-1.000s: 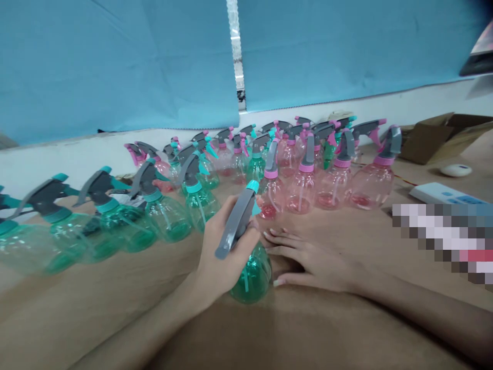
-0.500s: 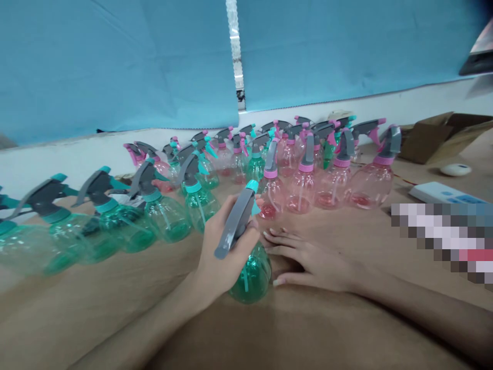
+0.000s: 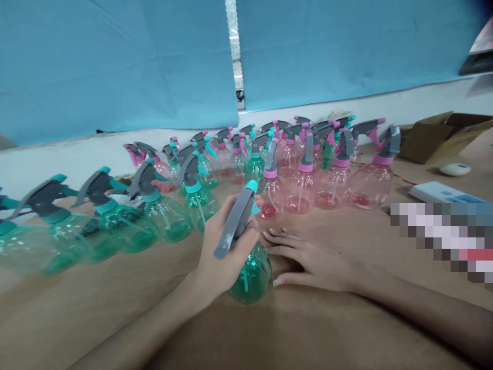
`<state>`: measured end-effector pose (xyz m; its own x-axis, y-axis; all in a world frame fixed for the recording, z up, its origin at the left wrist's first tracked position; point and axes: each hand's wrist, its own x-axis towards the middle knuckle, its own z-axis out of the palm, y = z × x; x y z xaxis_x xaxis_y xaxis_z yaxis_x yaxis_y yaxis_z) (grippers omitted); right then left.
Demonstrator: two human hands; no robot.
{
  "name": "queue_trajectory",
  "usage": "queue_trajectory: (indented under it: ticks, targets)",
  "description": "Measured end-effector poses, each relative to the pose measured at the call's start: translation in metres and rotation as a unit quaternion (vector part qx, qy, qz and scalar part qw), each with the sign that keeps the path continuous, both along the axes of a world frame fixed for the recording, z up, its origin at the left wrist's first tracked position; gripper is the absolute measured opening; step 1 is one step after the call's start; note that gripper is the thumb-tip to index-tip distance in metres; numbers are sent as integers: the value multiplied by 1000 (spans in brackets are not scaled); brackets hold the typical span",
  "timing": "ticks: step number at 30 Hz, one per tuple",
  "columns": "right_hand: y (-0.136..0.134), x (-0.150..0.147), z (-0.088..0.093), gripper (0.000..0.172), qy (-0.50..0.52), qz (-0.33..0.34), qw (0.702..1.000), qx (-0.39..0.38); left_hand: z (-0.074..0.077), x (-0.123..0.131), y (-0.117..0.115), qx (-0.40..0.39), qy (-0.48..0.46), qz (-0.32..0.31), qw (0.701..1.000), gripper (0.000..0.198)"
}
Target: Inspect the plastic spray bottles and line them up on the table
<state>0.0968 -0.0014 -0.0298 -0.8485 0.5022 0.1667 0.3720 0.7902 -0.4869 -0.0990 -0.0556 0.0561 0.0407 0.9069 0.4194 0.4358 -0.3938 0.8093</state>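
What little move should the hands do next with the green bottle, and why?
Maybe slide the right hand against the round side of the green spray bottle to steady it. The left hand grips it up near the neck, while the right lies on the table close by, holding nothing.

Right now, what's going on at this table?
A person's left hand has a firm-looking grip around the neck of a green spray bottle, which looks to stand on the table. The right hand lies on the table beside it, fingers spread; whether it touches the bottle isn't clear. A row of green bottles stands to the left, a row of pink bottles ahead to the right, with a mixed group behind.
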Motion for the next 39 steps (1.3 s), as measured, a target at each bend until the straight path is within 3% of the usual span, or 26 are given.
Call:
queue_trajectory:
  ticks: [18,28,35,39]
  targets:
    - [-1,0,1,67,-9,-8,1000,2,-2,-1,1,0,0,3,1000,8]
    - [0,0,3,69,-30,-6,999,8,9,-1,-2,11,53,15,998,19]
    - [-2,0,3,69,-21,-11,1000,5,2,-6,-1,-7,35,-15,999,6]
    - [-2,0,3,68,-25,-13,1000,4,3,-4,-1,-5,43,4,999,9]
